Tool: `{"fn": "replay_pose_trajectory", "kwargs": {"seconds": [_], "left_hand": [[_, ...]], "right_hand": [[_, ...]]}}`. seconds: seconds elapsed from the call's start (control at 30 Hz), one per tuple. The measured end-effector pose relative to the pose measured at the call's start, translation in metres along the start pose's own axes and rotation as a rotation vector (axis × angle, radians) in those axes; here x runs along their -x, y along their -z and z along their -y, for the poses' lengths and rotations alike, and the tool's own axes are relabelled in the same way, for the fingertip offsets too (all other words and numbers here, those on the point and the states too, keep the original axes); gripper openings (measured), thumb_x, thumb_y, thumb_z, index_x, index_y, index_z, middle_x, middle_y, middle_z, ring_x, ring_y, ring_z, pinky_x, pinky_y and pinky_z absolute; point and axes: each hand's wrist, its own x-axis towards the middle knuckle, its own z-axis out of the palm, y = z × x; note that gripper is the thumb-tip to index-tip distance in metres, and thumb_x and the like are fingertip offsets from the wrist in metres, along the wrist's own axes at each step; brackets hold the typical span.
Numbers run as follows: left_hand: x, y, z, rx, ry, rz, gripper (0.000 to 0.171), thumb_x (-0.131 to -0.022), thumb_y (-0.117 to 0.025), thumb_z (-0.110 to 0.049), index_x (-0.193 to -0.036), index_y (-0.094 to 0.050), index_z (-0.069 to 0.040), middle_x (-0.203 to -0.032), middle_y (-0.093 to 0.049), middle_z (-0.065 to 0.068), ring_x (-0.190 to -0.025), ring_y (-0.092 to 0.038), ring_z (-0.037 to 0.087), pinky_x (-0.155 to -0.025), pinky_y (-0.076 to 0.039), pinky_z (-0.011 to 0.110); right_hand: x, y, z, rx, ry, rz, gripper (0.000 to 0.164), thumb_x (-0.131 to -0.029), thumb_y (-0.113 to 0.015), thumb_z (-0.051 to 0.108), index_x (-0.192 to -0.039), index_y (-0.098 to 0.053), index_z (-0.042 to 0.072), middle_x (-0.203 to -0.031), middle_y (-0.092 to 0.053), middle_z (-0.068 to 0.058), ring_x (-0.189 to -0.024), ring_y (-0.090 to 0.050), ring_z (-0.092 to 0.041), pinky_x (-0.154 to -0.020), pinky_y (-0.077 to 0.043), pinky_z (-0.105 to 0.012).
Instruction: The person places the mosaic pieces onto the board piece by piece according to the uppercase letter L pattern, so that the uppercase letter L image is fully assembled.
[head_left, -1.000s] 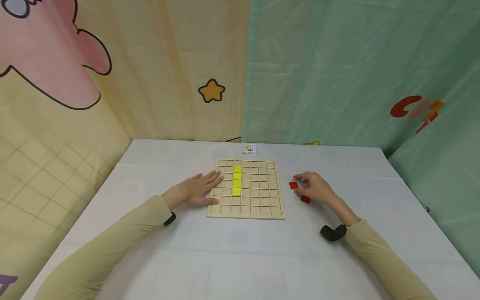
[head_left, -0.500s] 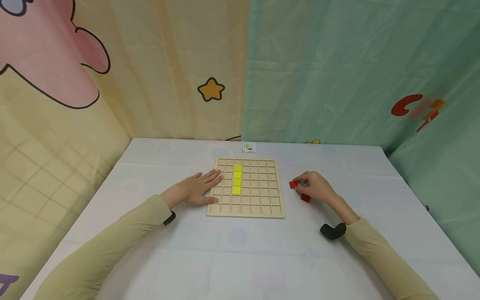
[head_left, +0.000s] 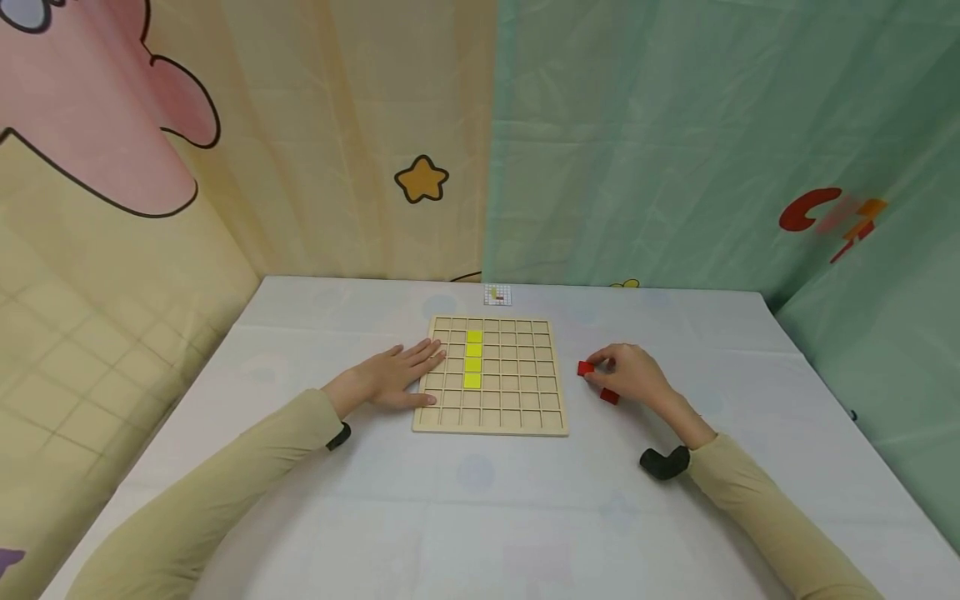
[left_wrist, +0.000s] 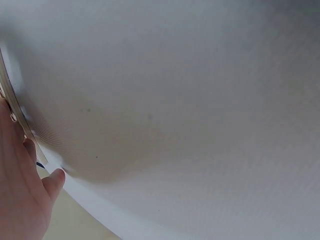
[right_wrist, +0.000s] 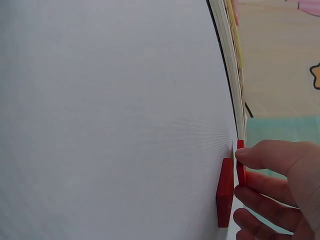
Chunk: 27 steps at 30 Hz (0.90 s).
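My left hand (head_left: 390,379) lies with its fingers spread over the left edge of a wooden grid board (head_left: 517,423). Several yellow square tiles (head_left: 473,358) form a column in the board's cells. To the right of the board, my right hand (head_left: 633,375) pinches a red square tile (head_left: 585,368) between thumb and fingertips, low over the table. In the right wrist view the thumb meets that red tile (right_wrist: 241,172) on its near face. A second red tile (head_left: 610,397) lies on the table beside the hand, partly covered by it in the head view.
A small card (head_left: 497,295) printed with a coloured grid lies behind the board. The white-covered table (head_left: 480,517) reaches back to patterned curtains (head_left: 637,150). Each wrist carries a dark camera mount (head_left: 664,463).
The right thumb and fingers have closed from a loose spread onto the nearer-left red tile. The left hand and the board have stayed in place.
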Motion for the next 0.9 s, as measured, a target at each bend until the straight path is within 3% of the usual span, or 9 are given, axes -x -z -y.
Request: {"fn": "replay_pose_trajectory", "kwargs": {"seconds": [0.27,0.6,0.9], "left_hand": [[-0.001,-0.001,0.0,-0.013,0.011,0.014,0.086,-0.094,-0.039,-0.064,-0.156,-0.006,-0.014,-0.164,0.0,0.008,-0.151,-0.002,0.026,-0.118,-0.014,0.056],[0.0,-0.001,0.001,-0.014,0.01,0.013,0.086,-0.094,-0.039,-0.064,-0.156,-0.005,-0.015,-0.164,0.001,0.007,-0.151,-0.001,0.025,-0.119,-0.013,0.055],[0.001,-0.001,-0.001,-0.01,-0.005,-0.007,0.085,-0.094,-0.041,-0.062,-0.156,-0.009,-0.013,-0.163,-0.002,0.009,-0.151,-0.005,0.027,-0.118,-0.016,0.056]], "right_hand": [[0.0,-0.004,0.01,-0.022,0.034,-0.061,0.026,-0.081,-0.075,0.023,-0.102,-0.075,0.007,-0.091,-0.073,-0.007,-0.057,-0.051,-0.009,-0.051,-0.041,-0.025],[-0.003,-0.012,0.035,-0.048,0.119,-0.106,0.025,-0.08,-0.076,0.027,-0.1,-0.075,0.011,-0.093,-0.073,-0.003,-0.065,-0.053,-0.009,-0.056,-0.042,-0.024],[-0.011,-0.023,0.058,-0.074,0.168,-0.074,0.028,-0.079,-0.078,0.025,-0.102,-0.075,0.01,-0.092,-0.073,-0.003,-0.061,-0.049,-0.007,-0.052,-0.038,-0.022]]}}
